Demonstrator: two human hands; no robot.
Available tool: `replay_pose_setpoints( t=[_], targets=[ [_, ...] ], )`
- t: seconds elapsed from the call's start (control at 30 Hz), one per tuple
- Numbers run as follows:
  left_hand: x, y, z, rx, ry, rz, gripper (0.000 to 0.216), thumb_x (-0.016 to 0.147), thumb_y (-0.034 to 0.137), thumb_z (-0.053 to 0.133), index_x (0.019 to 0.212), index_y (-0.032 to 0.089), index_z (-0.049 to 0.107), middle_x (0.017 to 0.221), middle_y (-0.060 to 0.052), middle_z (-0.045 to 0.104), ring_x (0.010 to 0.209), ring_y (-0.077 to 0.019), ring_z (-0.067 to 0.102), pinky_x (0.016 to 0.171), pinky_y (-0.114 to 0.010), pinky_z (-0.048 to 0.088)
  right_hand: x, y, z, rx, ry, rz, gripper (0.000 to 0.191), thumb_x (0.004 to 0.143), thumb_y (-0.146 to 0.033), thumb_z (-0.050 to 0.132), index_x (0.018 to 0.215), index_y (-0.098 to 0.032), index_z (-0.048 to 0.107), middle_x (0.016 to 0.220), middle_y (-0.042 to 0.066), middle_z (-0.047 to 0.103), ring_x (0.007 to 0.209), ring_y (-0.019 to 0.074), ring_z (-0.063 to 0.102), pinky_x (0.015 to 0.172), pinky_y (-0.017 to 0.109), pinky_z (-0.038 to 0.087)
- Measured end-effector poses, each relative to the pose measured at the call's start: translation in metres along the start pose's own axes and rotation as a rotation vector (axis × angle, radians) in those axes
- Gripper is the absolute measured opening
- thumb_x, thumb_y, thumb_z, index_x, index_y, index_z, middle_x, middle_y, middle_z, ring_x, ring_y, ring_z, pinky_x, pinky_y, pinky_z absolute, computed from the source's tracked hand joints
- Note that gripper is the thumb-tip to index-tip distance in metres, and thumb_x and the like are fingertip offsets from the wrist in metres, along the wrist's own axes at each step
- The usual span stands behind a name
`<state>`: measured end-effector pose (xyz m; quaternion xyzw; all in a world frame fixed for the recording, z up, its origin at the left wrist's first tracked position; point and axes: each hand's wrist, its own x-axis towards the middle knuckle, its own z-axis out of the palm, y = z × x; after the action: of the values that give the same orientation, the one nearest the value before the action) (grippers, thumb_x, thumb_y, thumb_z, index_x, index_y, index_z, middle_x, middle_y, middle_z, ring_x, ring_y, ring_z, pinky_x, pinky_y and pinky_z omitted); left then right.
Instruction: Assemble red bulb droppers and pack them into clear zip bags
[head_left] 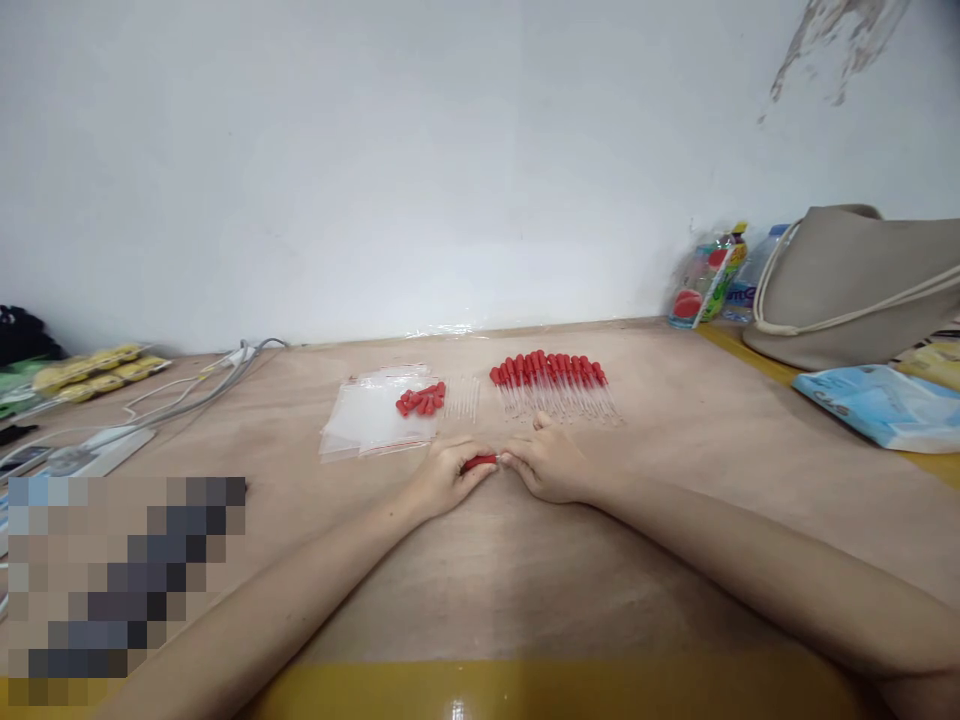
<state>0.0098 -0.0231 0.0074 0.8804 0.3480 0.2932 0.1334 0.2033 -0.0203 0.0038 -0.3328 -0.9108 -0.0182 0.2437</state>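
My left hand (448,474) is closed on a red rubber bulb (480,462), which lies level and points to the right. My right hand (551,462) pinches at the bulb's right end, where a bit of clear tube shows; the rest of the tube is hidden by the fingers. Behind my right hand lies a fanned row of droppers (551,370), red bulbs on clear tubes with their tips towards me. Loose red bulbs (421,400) sit in a small pile behind my left hand. Beside the pile lie several thin clear tubes (463,398).
Clear plastic bags (360,420) lie flat under the loose bulbs. A power strip (105,450) with cables is at the left, near yellow packets (97,372). A grey bag (862,285), bottles (705,280) and a blue tissue pack (877,405) stand or lie at the right. A wall closes off the back.
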Motion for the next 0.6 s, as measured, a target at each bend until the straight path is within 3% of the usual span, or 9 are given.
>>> replay_pose_setpoints(
  t=[0.1, 0.2, 0.27, 0.33, 0.43, 0.6],
  targets=[
    [0.003, -0.007, -0.004, -0.01, -0.034, 0.003, 0.018, 0.084, 0.028, 0.049, 0.09, 0.019, 0.063, 0.081, -0.005, 0.062, 0.074, -0.0146, 0.056, 0.069, -0.026, 0.044, 0.004, -0.005, -0.008, -0.005, -0.014, 0.029, 0.021, 0.085, -0.02, 0.04, 0.08, -0.019, 0.06, 0.075, 0.004, 0.065, 0.062, 0.0143, 0.052, 0.069, 0.031, 0.025],
    [0.003, -0.016, -0.007, -0.002, 0.077, -0.052, 0.022, 0.08, 0.028, 0.055, 0.099, 0.019, 0.059, 0.085, -0.005, 0.06, 0.076, -0.0152, 0.056, 0.069, -0.027, 0.045, 0.009, -0.007, -0.022, -0.048, -0.056, 0.078, 0.019, 0.083, -0.02, 0.044, 0.077, -0.019, 0.062, 0.076, 0.005, 0.066, 0.067, 0.0163, 0.055, 0.07, 0.031, 0.027],
    [0.003, -0.021, -0.007, -0.005, 0.181, -0.14, 0.037, 0.075, 0.028, 0.061, 0.11, 0.019, 0.052, 0.089, -0.004, 0.056, 0.072, -0.014, 0.054, 0.066, -0.027, 0.047, 0.015, -0.004, -0.03, -0.04, -0.085, 0.195, 0.018, 0.08, -0.019, 0.046, 0.07, -0.018, 0.062, 0.073, 0.004, 0.066, 0.066, 0.0166, 0.056, 0.066, 0.03, 0.03],
    [0.003, -0.023, -0.006, 0.004, 0.198, -0.212, 0.04, 0.073, 0.027, 0.062, 0.111, 0.019, 0.051, 0.089, -0.004, 0.053, 0.067, -0.0124, 0.052, 0.063, -0.026, 0.047, 0.022, 0.004, -0.034, 0.014, -0.076, 0.369, 0.019, 0.079, -0.022, 0.047, 0.067, -0.018, 0.062, 0.069, 0.004, 0.066, 0.063, 0.0161, 0.056, 0.06, 0.027, 0.031],
    [0.003, -0.021, -0.004, 0.047, 0.112, -0.226, 0.019, 0.077, 0.025, 0.057, 0.093, 0.017, 0.06, 0.084, -0.003, 0.053, 0.066, -0.0125, 0.052, 0.063, -0.027, 0.046, 0.038, 0.016, -0.027, 0.036, -0.003, 0.569, 0.025, 0.08, -0.031, 0.047, 0.065, -0.018, 0.062, 0.068, 0.005, 0.066, 0.065, 0.0168, 0.058, 0.057, 0.026, 0.032],
    [0.003, -0.018, -0.002, 0.102, 0.089, -0.152, 0.012, 0.081, 0.023, 0.051, 0.083, 0.017, 0.062, 0.081, -0.004, 0.056, 0.075, -0.0156, 0.054, 0.067, -0.027, 0.044, 0.073, 0.027, 0.001, -0.187, -0.006, 0.666, 0.029, 0.081, -0.032, 0.043, 0.069, -0.017, 0.065, 0.077, 0.009, 0.067, 0.077, 0.0216, 0.059, 0.072, 0.033, 0.032]
  ],
)
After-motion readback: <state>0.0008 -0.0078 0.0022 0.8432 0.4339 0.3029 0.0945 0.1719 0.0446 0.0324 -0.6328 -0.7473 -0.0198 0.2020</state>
